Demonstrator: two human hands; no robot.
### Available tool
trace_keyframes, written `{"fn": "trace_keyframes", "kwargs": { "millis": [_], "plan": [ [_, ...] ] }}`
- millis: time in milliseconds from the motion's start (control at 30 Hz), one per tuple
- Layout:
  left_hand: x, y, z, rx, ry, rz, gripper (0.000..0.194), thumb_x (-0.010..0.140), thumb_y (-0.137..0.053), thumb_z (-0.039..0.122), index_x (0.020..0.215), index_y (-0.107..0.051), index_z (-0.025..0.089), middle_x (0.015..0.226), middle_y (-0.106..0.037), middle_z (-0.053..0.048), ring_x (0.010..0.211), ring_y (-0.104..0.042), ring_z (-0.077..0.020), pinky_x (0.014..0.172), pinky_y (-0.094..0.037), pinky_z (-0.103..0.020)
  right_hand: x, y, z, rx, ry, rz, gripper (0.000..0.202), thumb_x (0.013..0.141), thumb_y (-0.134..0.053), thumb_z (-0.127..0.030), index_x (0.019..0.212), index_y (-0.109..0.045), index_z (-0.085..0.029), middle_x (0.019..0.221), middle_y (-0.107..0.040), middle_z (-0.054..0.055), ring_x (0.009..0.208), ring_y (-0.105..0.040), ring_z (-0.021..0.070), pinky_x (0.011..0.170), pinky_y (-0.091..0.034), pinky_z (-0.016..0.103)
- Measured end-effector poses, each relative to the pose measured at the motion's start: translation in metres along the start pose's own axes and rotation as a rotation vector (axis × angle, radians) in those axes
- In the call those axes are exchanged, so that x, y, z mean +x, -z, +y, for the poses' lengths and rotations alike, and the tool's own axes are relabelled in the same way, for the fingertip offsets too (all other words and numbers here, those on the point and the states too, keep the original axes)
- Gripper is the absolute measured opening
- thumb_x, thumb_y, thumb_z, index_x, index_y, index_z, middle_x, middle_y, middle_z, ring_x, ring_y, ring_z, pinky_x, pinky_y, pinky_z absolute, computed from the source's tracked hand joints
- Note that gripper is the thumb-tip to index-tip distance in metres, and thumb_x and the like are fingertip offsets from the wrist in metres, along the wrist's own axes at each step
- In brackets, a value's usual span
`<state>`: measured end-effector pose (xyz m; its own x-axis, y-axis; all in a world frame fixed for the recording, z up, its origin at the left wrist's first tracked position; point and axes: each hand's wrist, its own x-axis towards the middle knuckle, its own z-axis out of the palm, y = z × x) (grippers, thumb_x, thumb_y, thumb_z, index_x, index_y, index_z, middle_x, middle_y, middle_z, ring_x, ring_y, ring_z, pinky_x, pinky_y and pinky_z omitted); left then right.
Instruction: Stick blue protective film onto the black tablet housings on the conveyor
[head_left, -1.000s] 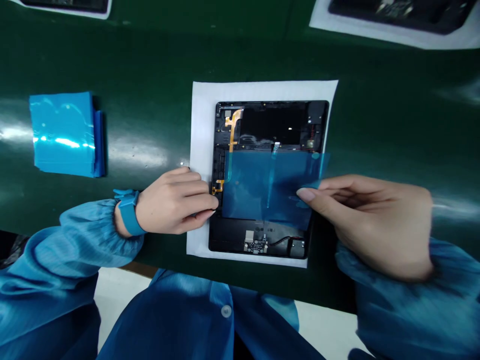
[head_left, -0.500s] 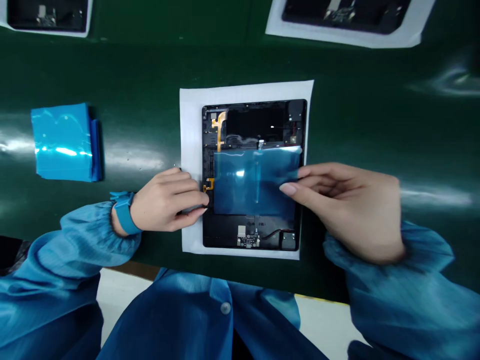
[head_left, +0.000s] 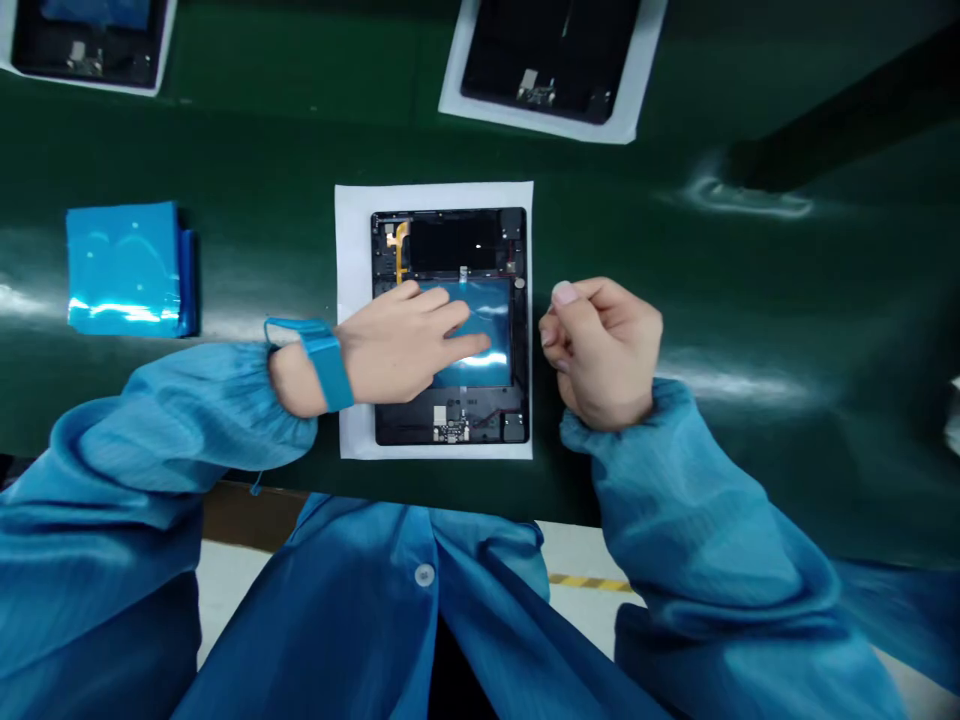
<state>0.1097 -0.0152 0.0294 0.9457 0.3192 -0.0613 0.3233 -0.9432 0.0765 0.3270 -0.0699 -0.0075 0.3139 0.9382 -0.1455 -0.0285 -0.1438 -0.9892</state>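
A tablet housing (head_left: 405, 425) with its back off lies on a white sheet (head_left: 354, 430); circuit boards, an orange flex cable (head_left: 400, 250) and black parts show inside. A translucent blue film (head_left: 491, 310) lies flat over its middle. My left hand (head_left: 409, 340), wearing a blue wrist strap (head_left: 328, 362), rests palm down on the film with fingers spread, hiding its left part. Just right of the white sheet, my right hand (head_left: 604, 345) hovers with fingers curled and thumb against them; nothing shows in it.
A stack of blue film sheets (head_left: 124, 270) lies to the left on the green table (head_left: 262, 250). Another open tablet housing (head_left: 551, 60) on white sheeting is at the top, and one more tablet housing (head_left: 90, 50) is at the upper left. A dark bar shape (head_left: 840, 120) reaches in at right.
The blue film now lies flat in the housing; my right hand has let go of it and moved off its edge, curling up. My left hand has moved right, onto the film, with fingers spread.
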Motion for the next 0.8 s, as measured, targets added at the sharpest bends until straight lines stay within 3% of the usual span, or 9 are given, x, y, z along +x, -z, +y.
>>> {"fn": "trace_keyframes", "kwargs": {
  "millis": [167, 300, 367, 433, 500, 567, 700, 800],
  "plan": [
    [0.015, -0.001, 0.004, -0.059, 0.036, -0.057, 0.058, 0.091, -0.048, 0.012, 0.148, -0.053, 0.026, 0.121, -0.064, -0.014, 0.102, -0.062, -0.0292, 0.087, -0.042, -0.042, 0.0, 0.0, 0.007, -0.07, 0.033, -0.04, 0.047, 0.079, -0.075, -0.065, 0.074, -0.053, -0.023, 0.054, -0.051, -0.007, 0.037, -0.032, 0.0055, 0.037, -0.022, 0.021],
    [-0.01, -0.002, -0.022, -0.189, 0.147, 0.014, 0.056, 0.093, -0.05, 0.02, 0.149, -0.051, 0.02, 0.125, -0.064, -0.016, 0.112, -0.061, -0.0316, 0.093, -0.046, -0.045, -0.011, -0.002, 0.004, -0.279, 0.176, -0.136, 0.039, 0.09, -0.065, -0.059, 0.08, -0.061, -0.022, 0.061, -0.058, -0.004, 0.044, -0.042, 0.0091, 0.045, -0.035, 0.025],
    [-0.033, -0.005, -0.041, -0.241, 0.263, 0.116, 0.06, 0.094, -0.058, 0.038, 0.149, -0.049, 0.017, 0.137, -0.059, -0.019, 0.124, -0.057, -0.0364, 0.1, -0.046, -0.051, -0.02, -0.008, -0.003, -0.558, 0.374, -0.296, 0.031, 0.096, -0.06, -0.052, 0.092, -0.07, -0.022, 0.078, -0.069, 0.002, 0.06, -0.057, 0.0141, 0.059, -0.045, 0.03],
    [-0.056, -0.011, -0.057, -0.285, 0.326, 0.154, 0.082, 0.087, -0.066, 0.061, 0.152, -0.046, 0.016, 0.151, -0.049, -0.023, 0.137, -0.048, -0.0427, 0.109, -0.041, -0.059, -0.026, -0.018, -0.011, -0.863, 0.626, -0.526, 0.034, 0.1, -0.055, -0.047, 0.109, -0.074, -0.021, 0.099, -0.073, 0.01, 0.082, -0.064, 0.0211, 0.073, -0.048, 0.035],
    [-0.072, -0.019, -0.065, -0.323, 0.338, 0.11, 0.105, 0.076, -0.07, 0.078, 0.156, -0.04, 0.016, 0.161, -0.037, -0.026, 0.147, -0.037, -0.0465, 0.118, -0.032, -0.066, -0.024, -0.032, -0.017, -1.09, 0.829, -0.729, 0.044, 0.102, -0.051, -0.05, 0.124, -0.072, -0.018, 0.11, -0.071, 0.014, 0.092, -0.063, 0.0265, 0.078, -0.045, 0.039],
    [-0.08, -0.025, -0.067, -0.344, 0.347, 0.048, 0.117, 0.071, -0.067, 0.086, 0.16, -0.034, 0.016, 0.166, -0.028, -0.027, 0.153, -0.028, -0.0473, 0.122, -0.023, -0.069, -0.013, -0.046, -0.019, -1.233, 0.918, -0.822, 0.056, 0.102, -0.046, -0.056, 0.136, -0.066, -0.017, 0.112, -0.069, 0.016, 0.092, -0.061, 0.0286, 0.077, -0.041, 0.04],
    [-0.08, -0.029, -0.062, -0.365, 0.373, -0.019, 0.122, 0.072, -0.059, 0.091, 0.163, -0.026, 0.017, 0.17, -0.019, -0.025, 0.159, -0.018, -0.045, 0.126, -0.014, -0.07, 0.014, -0.064, -0.018, -1.368, 0.886, -0.721, 0.07, 0.102, -0.037, -0.064, 0.148, -0.057, -0.016, 0.117, -0.066, 0.019, 0.091, -0.059, 0.0289, 0.077, -0.037, 0.039],
    [-0.078, -0.025, -0.061, -0.358, 0.398, -0.051, 0.124, 0.073, -0.055, 0.093, 0.164, -0.023, 0.015, 0.172, -0.015, -0.023, 0.16, -0.014, -0.0435, 0.127, -0.011, -0.067, 0.01, -0.065, -0.017, -1.389, 0.902, -0.702, 0.08, 0.099, -0.034, -0.072, 0.148, -0.056, -0.011, 0.115, -0.067, 0.02, 0.09, -0.059, 0.0291, 0.076, -0.035, 0.038]
  ]
}}
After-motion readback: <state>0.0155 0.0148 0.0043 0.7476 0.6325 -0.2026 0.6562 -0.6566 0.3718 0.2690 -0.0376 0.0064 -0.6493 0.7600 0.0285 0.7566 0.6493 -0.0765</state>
